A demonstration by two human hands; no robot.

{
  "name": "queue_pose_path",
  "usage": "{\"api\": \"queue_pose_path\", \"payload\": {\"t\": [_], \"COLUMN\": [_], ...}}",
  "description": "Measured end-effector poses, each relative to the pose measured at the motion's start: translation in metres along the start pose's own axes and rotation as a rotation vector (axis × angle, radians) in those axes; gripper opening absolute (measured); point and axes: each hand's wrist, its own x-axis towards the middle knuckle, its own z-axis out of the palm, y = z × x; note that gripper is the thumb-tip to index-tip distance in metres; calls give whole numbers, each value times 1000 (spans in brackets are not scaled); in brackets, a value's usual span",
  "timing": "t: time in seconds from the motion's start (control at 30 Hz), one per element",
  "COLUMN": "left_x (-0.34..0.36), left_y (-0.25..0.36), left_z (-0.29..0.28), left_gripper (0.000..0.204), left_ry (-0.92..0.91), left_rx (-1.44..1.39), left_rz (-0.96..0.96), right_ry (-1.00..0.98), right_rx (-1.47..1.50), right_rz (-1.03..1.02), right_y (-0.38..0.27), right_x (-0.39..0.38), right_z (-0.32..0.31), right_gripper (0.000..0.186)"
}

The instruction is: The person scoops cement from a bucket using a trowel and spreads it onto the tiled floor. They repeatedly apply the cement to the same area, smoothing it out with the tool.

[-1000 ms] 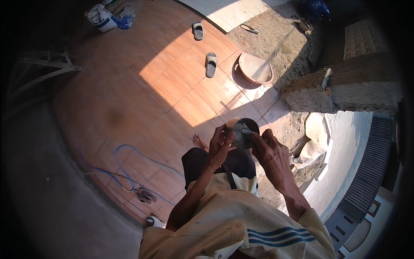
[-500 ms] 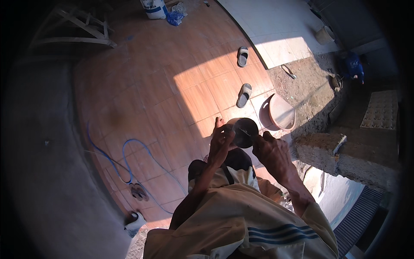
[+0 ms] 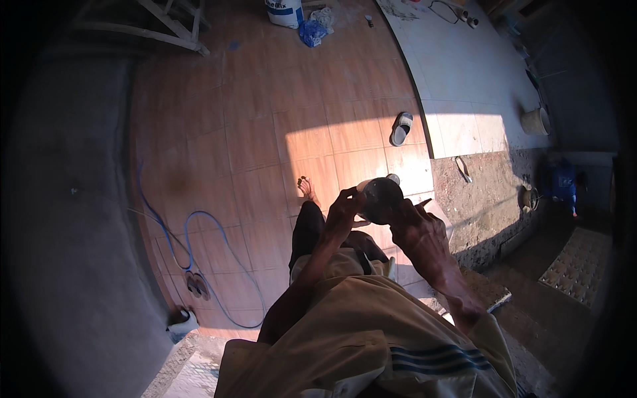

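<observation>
Held up in front of my body is a dark, round, cup-like container (image 3: pixel 383 201) with a paler side. My left hand (image 3: pixel 344 211) is closed on its left side, the thumb and fingers pinching near the rim. From the right, my right hand (image 3: pixel 419 227) grips the opposite edge, with one finger sticking out to the side. What lies inside the container is too dark to make out. Beneath it, a bare foot (image 3: pixel 307 188) stands on the sunlit floor tiles (image 3: pixel 312 146).
One sandal (image 3: pixel 401 129) lies ahead on the tiles. A blue hose (image 3: pixel 189 242) curls at left beside a pair of slippers (image 3: pixel 197 285). A white sack (image 3: pixel 285 13) and wooden trestle (image 3: pixel 176 26) stand far off. Bare soil (image 3: pixel 481 192), a bucket (image 3: pixel 535 122) and a person in blue (image 3: pixel 563 182) are rightward.
The view has shifted as my body moved forward and turned, so floor objects sit elsewhere. A foot now shows ahead; the tub and nearer sandal are mostly hidden. Both hands keep the container.
</observation>
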Motion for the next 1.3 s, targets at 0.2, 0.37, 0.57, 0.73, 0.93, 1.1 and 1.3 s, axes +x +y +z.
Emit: {"api": "queue_pose_path", "payload": {"t": [0.2,0.37,0.57,0.73,0.93,1.1,1.3], "left_x": [120,215,326,422,544,611,723], "left_y": [77,169,230,285,321,359,389], "left_z": [12,32,70,128,185,259,302], "left_gripper": [52,49,61,69,69,69,71], "left_ry": [-96,-207,-172,-283,-221,-175,-197], "left_rx": [47,177,277,285,366,296,219], "left_rz": [-3,-41,-112,-90,-61,-40,9], "right_ry": [46,151,157,184,143,123,144], "right_rx": [-40,20,82,52,177,38,-2], "right_rz": [41,71,267,345,367,320,328], "right_y": [73,120,191,278,376,471,577], "right_x": [114,205,287,357,420,477,555], "right_z": [-35,-60,-109,-146,-175,-213,-253], "right_gripper": [33,40,30,26,23,19,25]}}
